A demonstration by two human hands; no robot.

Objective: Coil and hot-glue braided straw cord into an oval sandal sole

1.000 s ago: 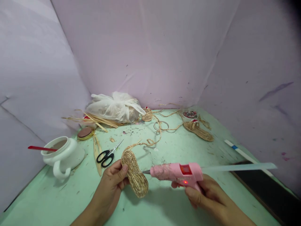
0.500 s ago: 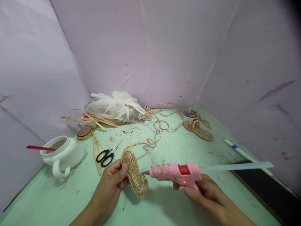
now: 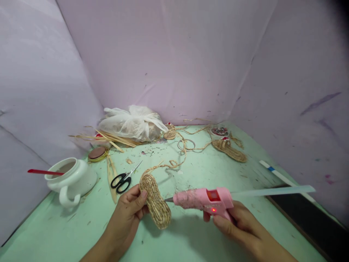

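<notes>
Between the thumb and fingers of my left hand (image 3: 133, 205) is a small slipper sole (image 3: 155, 202) of coiled, braided straw, tilted above the table. From its upper end a straw braid (image 3: 177, 163) trails back across the table. My right hand (image 3: 240, 223) grips a pink hot glue gun (image 3: 203, 199), its red light on. The metal nozzle meets or nearly meets the sole's right edge; I cannot tell whether it touches. A translucent glue stick (image 3: 275, 191) juts out of the gun's back end.
Black-handled scissors (image 3: 122, 181) lie left of the sole, near a white pot (image 3: 73, 182) with a red stick in it. Behind are a white plastic bag (image 3: 133, 123), a metal ring (image 3: 186, 145) and a finished-looking straw slipper (image 3: 231, 152). A dark board (image 3: 305, 218) lies at right.
Hardly anything differs. The view has shifted very slightly, and both hands keep the same hold, with the nozzle at the same part of the sole's edge.
</notes>
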